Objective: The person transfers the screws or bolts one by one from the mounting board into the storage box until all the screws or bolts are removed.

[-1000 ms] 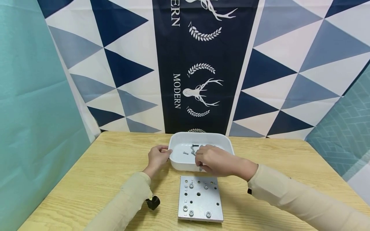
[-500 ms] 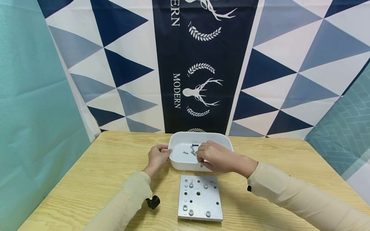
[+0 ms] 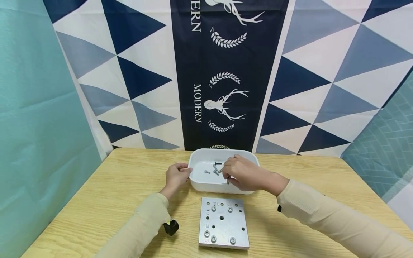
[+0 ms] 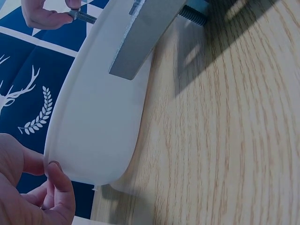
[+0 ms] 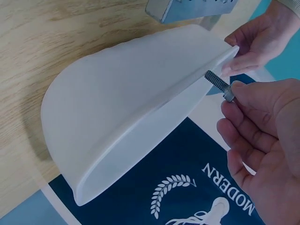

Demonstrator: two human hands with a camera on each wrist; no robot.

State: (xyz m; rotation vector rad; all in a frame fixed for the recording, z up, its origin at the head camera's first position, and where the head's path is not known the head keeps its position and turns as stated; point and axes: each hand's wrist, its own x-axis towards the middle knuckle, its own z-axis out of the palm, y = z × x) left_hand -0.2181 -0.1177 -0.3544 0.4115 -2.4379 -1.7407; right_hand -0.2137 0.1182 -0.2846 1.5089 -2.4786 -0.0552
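Note:
My left hand [image 3: 176, 176] pinches the left rim of a white plastic tub [image 3: 208, 186] between thumb and fingers. Over the tub's front right part, my right hand [image 3: 244, 174] holds a grey threaded bolt [image 5: 217, 81] by its head end, between thumb and forefinger. In the right wrist view the bolt's shank points away from the fingertips, close to the tub's rim. Several loose bolts [image 3: 216, 172] lie inside on the tub's floor, one of them black. The right hand hides part of the tub's interior in the head view.
In front of the tub a silver metal plate [image 3: 226, 225] with holes lies on the wooden table [image 3: 129, 182]. Several socket-head bolts [image 3: 232, 240] stand in it. Behind the table hangs a patterned cloth [image 3: 222, 71].
My right hand has shifted slightly right and back over the tub, still holding the bolt. The left hand stays on the rim.

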